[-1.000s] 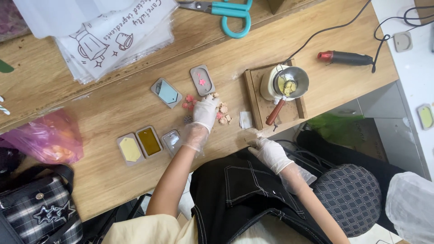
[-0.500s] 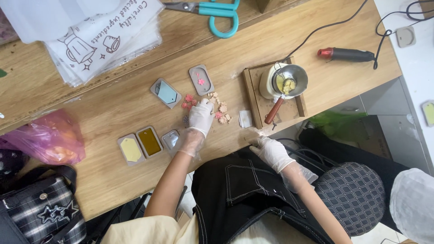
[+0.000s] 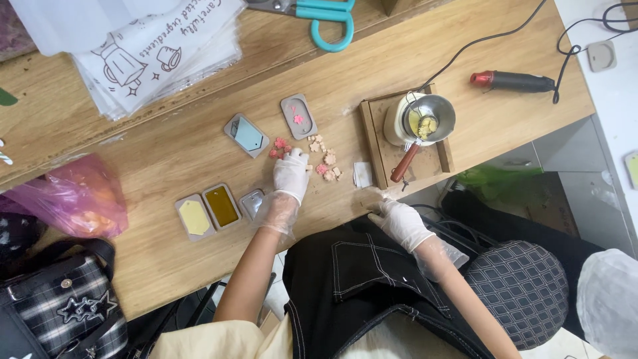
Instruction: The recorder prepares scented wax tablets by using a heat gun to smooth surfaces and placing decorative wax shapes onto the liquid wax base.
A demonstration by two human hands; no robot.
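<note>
**Small flower pieces lie at the left hand's fingertips**

The scatter of small pink and peach flower-shaped pieces (image 3: 318, 157) lies on the wooden surface (image 3: 159, 146), touching and just beyond the fingertips of the gloved left hand (image 3: 291, 174), spreading to either side of them. The cluster has no clear long axis; it runs loosely across the fingertips. The left hand rests palm down over the nearer pieces, fingers bent; whether it pinches one I cannot tell. Just beyond the pieces stands a grey rounded mould with a pink flower in it (image 3: 298, 116), and beside that a grey mould with a pale blue tag shape (image 3: 246, 135).

The gloved right hand (image 3: 399, 219) is farther off, at the near edge of the surface, loosely curled, holding nothing that I can see. Beyond it a small metal melting pot with a wooden handle (image 3: 425, 119) sits on a wooden tray (image 3: 373, 143).
</note>
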